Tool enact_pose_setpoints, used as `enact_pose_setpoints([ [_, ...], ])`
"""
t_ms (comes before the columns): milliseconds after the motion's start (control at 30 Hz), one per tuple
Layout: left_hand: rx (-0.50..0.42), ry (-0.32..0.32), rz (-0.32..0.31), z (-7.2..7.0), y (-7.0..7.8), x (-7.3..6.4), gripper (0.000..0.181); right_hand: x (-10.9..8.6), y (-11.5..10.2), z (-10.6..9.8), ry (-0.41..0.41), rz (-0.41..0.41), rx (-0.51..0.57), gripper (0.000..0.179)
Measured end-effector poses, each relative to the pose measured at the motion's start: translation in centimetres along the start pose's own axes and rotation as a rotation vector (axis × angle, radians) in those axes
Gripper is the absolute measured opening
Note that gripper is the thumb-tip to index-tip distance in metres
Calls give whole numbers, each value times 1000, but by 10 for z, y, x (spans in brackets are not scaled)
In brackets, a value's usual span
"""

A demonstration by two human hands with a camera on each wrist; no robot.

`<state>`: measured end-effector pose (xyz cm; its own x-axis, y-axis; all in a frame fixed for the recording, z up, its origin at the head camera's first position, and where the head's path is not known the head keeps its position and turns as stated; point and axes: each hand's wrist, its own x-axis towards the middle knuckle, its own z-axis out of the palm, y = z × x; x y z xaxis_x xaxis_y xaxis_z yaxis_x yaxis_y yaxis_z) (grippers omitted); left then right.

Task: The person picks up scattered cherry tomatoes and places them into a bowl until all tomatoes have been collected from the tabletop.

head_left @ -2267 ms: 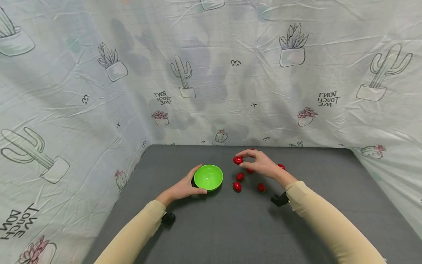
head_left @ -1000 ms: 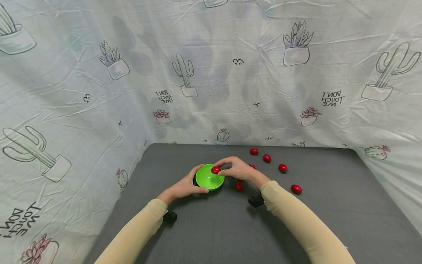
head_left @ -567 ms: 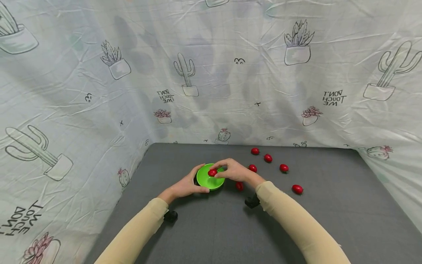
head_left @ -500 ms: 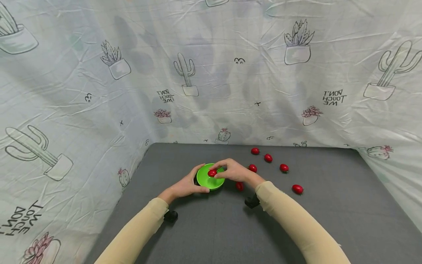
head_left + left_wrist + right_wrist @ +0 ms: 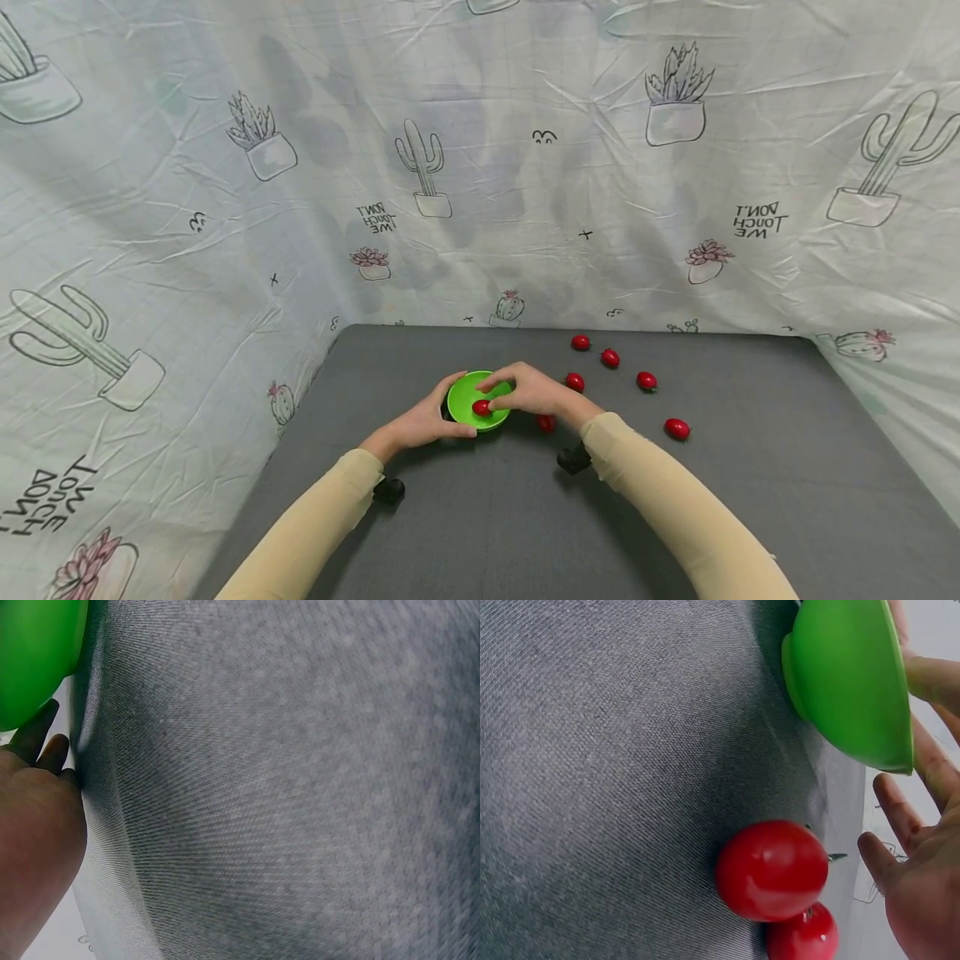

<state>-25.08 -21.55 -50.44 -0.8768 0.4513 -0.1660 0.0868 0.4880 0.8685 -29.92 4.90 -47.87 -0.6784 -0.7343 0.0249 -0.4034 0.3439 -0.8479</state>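
Note:
In the head view, my left hand (image 5: 422,423) holds a small bright green bowl (image 5: 461,402), thumb at its near side and fingers round its far left side. A red cherry tomato (image 5: 481,408) lies inside the bowl. My right hand (image 5: 529,390) is over the bowl's right rim, thumb and index finger spread apart, the thumb tip close beside that tomato. Whether they touch, I cannot tell. From the right wrist, the bowl (image 5: 847,682) hides part of the fingers, and a cherry tomato (image 5: 772,870) with a green stem sits on the cloth below.
More cherry tomatoes lie right of the bowl: one (image 5: 546,423) partly under the right hand, others behind it (image 5: 575,382), at the back (image 5: 581,342) and farther right (image 5: 677,429). A grey tabletop (image 5: 495,517) ends at a patterned white curtain (image 5: 480,208).
My right hand has carried a cherry tomato leftward over the bowl. Its finger and thumb have since parted, and the tomato has dropped into the bowl. The left hand stays at the bowl.

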Motion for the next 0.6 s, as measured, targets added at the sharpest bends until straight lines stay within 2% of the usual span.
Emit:
enact_pose_setpoints([
  [400,-18,3,4,0,0,1,105,-13,-4,-19,78,-4,-42,40],
  [600,-2,7,15,1,1,2,105,-26,-7,-32,124,48,-48,40],
])
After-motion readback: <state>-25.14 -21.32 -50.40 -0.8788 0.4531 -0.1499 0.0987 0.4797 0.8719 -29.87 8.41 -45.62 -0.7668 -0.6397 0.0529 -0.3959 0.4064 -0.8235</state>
